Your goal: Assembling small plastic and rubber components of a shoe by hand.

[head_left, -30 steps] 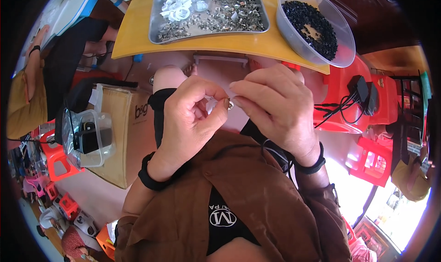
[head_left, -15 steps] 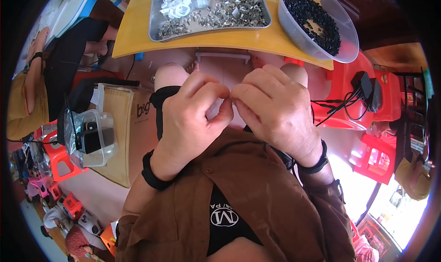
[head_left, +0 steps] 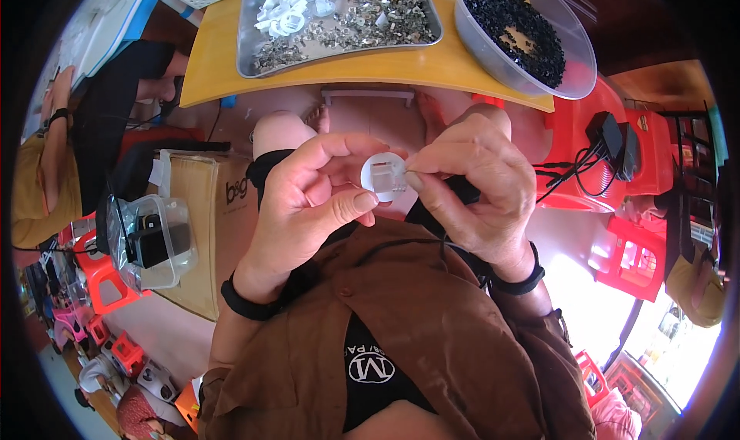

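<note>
Above my lap, my left hand [head_left: 312, 197] grips a small round translucent white plastic piece [head_left: 385, 176] with a squarish inner part, between thumb and fingers. My right hand [head_left: 479, 185] pinches at the right edge of that piece; whether a tiny part sits between its fingertips is too small to make out. Beyond my hands, a metal tray [head_left: 258, 68] on the yellow table [head_left: 347, 87] holds white plastic pieces [head_left: 287, 12] at its left and many small metal bits [head_left: 378, 16]. To the right of it is a clear plastic bowl [head_left: 576, 62] of small black parts [head_left: 512, 31].
At left stands a cardboard box [head_left: 202, 232], with a clear plastic tub [head_left: 181, 251] holding a black device beside it. Red stools [head_left: 628, 259] and black cables [head_left: 578, 162] are at right. Another person's arm [head_left: 58, 124] shows at far left.
My hands have turned and opened up, bringing the round white piece into plain sight between them. The view has shifted slightly, so the tray and bowl appear a little further left.
</note>
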